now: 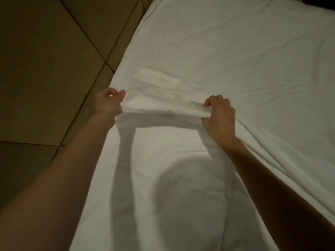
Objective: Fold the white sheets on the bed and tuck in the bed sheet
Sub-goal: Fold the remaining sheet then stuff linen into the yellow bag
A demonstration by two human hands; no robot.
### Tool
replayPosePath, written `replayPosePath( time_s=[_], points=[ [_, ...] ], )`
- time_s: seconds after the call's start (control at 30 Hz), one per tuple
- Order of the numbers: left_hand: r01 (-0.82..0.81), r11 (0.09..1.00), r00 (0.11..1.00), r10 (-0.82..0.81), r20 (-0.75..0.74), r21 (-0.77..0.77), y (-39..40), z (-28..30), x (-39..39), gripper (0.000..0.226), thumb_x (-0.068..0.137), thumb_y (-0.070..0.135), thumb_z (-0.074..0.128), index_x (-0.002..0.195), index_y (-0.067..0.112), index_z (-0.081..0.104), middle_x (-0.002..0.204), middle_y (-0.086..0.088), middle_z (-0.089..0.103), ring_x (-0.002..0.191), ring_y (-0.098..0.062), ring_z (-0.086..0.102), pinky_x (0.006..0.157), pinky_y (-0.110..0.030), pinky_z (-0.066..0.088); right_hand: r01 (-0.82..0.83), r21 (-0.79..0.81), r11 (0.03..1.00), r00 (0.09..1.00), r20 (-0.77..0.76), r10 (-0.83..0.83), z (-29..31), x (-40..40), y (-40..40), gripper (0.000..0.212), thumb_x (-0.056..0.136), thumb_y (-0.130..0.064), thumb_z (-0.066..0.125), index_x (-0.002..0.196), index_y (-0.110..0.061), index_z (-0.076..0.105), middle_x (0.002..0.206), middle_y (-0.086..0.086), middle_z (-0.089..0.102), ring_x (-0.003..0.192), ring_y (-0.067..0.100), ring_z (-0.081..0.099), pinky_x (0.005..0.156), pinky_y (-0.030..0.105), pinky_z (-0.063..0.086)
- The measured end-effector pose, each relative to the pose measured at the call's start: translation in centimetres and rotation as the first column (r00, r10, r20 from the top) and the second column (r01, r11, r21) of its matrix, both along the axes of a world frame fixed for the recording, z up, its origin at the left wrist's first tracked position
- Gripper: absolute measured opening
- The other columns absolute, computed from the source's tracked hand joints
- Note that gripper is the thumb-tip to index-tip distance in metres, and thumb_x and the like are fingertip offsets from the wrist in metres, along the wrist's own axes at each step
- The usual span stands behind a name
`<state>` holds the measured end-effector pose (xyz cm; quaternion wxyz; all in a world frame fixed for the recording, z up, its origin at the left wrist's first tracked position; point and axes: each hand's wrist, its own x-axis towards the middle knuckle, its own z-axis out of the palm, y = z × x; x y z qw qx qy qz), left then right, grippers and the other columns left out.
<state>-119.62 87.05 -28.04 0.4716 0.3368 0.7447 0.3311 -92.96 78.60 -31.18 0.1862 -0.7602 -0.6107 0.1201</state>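
A white sheet (163, 105) lies bunched into a ridge across the near part of the bed (235, 51). My left hand (108, 104) grips the left end of that ridge at the bed's left edge. My right hand (220, 115) grips the ridge's right end, fingers curled round the cloth. Between the hands the cloth is pulled taut and lifted a little. Below it more white sheet (163, 178) spreads flat toward me, with the shadow of my head and arms on it. A folded corner of cloth (157, 77) shows just beyond the ridge.
A tiled beige floor (45, 69) runs along the bed's left side. The far part of the bed is covered in wrinkled white sheet. A dark edge shows at the top right corner (322, 0).
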Motion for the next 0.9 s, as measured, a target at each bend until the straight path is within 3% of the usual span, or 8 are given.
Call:
replayPosePath(
  time_s=[0.07,0.13,0.2,0.27,0.37,0.5,0.63,0.9],
  points=[
    [0.128,0.992,0.971,-0.126,-0.201,-0.002,-1.1,-0.2,0.7,0.03,0.09,0.014,0.063,0.069,0.019,0.044,0.074,-0.01,0.053,0.047,-0.004,0.05,0.038,-0.016,0.042,-0.016,-0.041,0.999,0.996,0.092,0.02,0.4,0.7,-0.5,0.034,0.071,0.007,0.057,0.101,-0.009,0.054,0.101,0.01,0.053,0.09,0.029,0.049,0.069,0.034,0.032],
    [0.171,0.984,0.976,-0.176,-0.126,-0.053,-2.6,0.6,2.2,0.015,0.09,0.026,0.064,0.089,0.022,0.05,0.102,-0.01,0.055,0.073,-0.012,0.056,0.042,-0.02,0.05,-0.054,-0.096,0.994,0.99,0.125,0.066,0.1,1.3,-1.9,0.036,0.073,0.011,0.052,0.105,-0.007,0.052,0.104,0.012,0.051,0.09,0.031,0.051,0.067,0.034,0.032],
    [0.272,0.951,0.962,-0.274,0.006,-0.144,-4.1,1.0,3.9,0.044,0.086,0.03,0.069,0.123,0.027,0.045,0.121,-0.003,0.047,0.085,-0.02,0.059,0.054,-0.026,0.055,-0.052,-0.147,0.988,0.998,0.039,0.058,-0.2,2.3,-3.2,0.036,0.075,0.012,0.05,0.107,-0.005,0.051,0.103,0.014,0.055,0.089,0.035,0.055,0.067,0.033,0.034],
    [0.397,0.897,0.918,-0.391,0.074,-0.194,-5.3,0.5,5.3,0.072,0.082,0.014,0.074,0.141,0.032,0.036,0.135,0.0,0.044,0.068,-0.016,0.062,0.055,-0.023,0.052,0.014,-0.145,0.989,0.999,-0.043,-0.02,-0.1,3.5,-4.0,0.033,0.076,0.012,0.047,0.105,-0.006,0.052,0.094,0.015,0.061,0.086,0.035,0.058,0.066,0.03,0.032],
    [0.302,0.943,0.937,-0.266,0.228,-0.142,-5.7,0.7,6.8,0.069,0.084,-0.012,0.059,0.141,0.025,0.044,0.137,-0.016,0.049,0.043,-0.006,0.048,0.045,-0.016,0.044,0.066,-0.174,0.983,0.996,-0.052,-0.077,-0.1,5.0,-5.0,0.033,0.084,0.008,0.043,0.114,-0.004,0.052,0.085,0.014,0.061,0.084,0.037,0.059,0.066,0.03,0.031],
    [0.13,0.989,0.914,-0.094,0.396,-0.067,-3.0,5.0,6.3,0.053,0.088,-0.017,0.04,0.122,0.017,0.061,0.095,-0.008,0.06,0.039,-0.001,0.042,0.045,-0.01,0.04,0.003,-0.219,0.976,0.994,-0.104,-0.026,1.2,5.9,-5.1,0.029,0.096,-0.009,0.038,0.118,0.0,0.054,0.104,0.025,0.065,0.097,0.042,0.059,0.077,0.038,0.041],
    [0.207,0.972,0.947,-0.228,0.227,0.116,-0.8,9.9,4.7,0.038,0.089,-0.008,0.055,0.121,0.011,0.063,0.09,-0.003,0.06,0.051,-0.003,0.042,0.051,-0.012,0.04,-0.023,0.044,0.999,0.995,-0.097,0.028,5.8,5.9,-3.4,0.038,0.085,-0.035,0.034,0.088,-0.007,0.059,0.089,0.022,0.066,0.085,0.041,0.06,0.07,0.041,0.042],
    [0.149,0.957,0.979,-0.179,0.1,0.25,-5.8,15.6,1.0,0.04,0.092,-0.008,0.049,0.128,0.006,0.058,0.113,-0.006,0.055,0.071,-0.009,0.051,0.053,-0.012,0.04,-0.24,0.199,0.95,0.962,-0.083,0.26,11.8,3.3,-7.1,0.037,0.083,-0.047,0.034,0.056,-0.024,0.04,0.049,-0.009,0.038,0.05,0.017,0.039,0.052,0.031,0.028]
  ],
)
